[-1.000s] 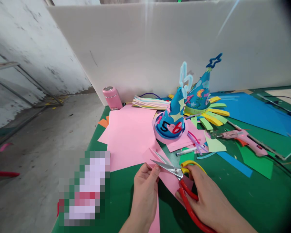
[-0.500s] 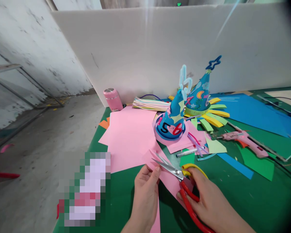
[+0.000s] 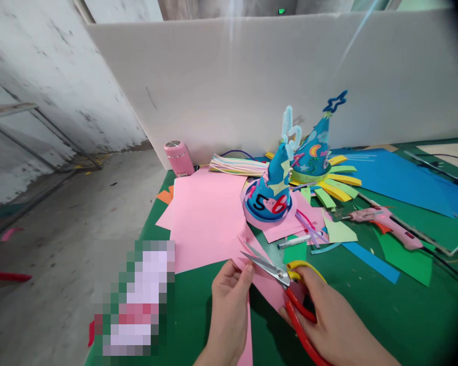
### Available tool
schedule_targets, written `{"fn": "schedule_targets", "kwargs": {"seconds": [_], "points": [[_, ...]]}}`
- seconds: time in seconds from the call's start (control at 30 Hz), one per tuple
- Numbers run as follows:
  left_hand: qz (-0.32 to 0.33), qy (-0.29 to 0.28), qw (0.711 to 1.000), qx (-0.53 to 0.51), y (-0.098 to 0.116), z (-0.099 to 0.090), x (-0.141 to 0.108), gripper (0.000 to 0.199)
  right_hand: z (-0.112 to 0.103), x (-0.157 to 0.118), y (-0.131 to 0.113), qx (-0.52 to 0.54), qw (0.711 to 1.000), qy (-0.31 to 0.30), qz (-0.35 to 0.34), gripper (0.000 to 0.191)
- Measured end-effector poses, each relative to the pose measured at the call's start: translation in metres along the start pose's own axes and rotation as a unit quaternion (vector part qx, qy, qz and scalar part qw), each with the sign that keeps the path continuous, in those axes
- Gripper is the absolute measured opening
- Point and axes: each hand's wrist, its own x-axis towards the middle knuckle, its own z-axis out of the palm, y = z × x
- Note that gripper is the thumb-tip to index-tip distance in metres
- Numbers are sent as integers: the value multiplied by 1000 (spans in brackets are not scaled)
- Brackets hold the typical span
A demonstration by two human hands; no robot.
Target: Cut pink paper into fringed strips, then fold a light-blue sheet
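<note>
My left hand (image 3: 231, 302) pinches a strip of pink paper (image 3: 265, 287) between thumb and fingers. My right hand (image 3: 324, 315) grips a pair of scissors (image 3: 277, 272) with red handles and a yellow loop. The silver blades point up and left, a little parted, and reach the pink paper just beyond my left fingertips. Behind the hands lies a large pink sheet (image 3: 209, 218). A blue cone hat (image 3: 277, 175) with a black 5 and a red 6 stands beyond the scissors.
A second blue cone hat (image 3: 315, 150) with paper rays stands behind. At right lie a pink glue gun (image 3: 389, 223), a blue sheet (image 3: 400, 178) and green scraps. A marker (image 3: 295, 240) rests near the first hat. A pink bottle (image 3: 179, 160) and pipe cleaners (image 3: 238, 165) sit at the back.
The scissor blades look slightly wider apart than before. My hands stay nearly in place, and the whole view has shifted a little.
</note>
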Motion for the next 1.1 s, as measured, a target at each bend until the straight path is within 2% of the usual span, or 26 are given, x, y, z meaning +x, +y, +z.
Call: {"fn": "schedule_targets", "kwargs": {"seconds": [0.23,0.53,1.1], "points": [[0,1,1000,-6,1,2,1,15,3,-3,5,-14,1000,10,-15,28],[-5,-12,1000,7,0,3,1,11,3,0,5,-12,1000,16,-16,35],[-16,-17,1000,-4,2,5,1,13,1,-2,4,59,998,-8,4,30]]}}
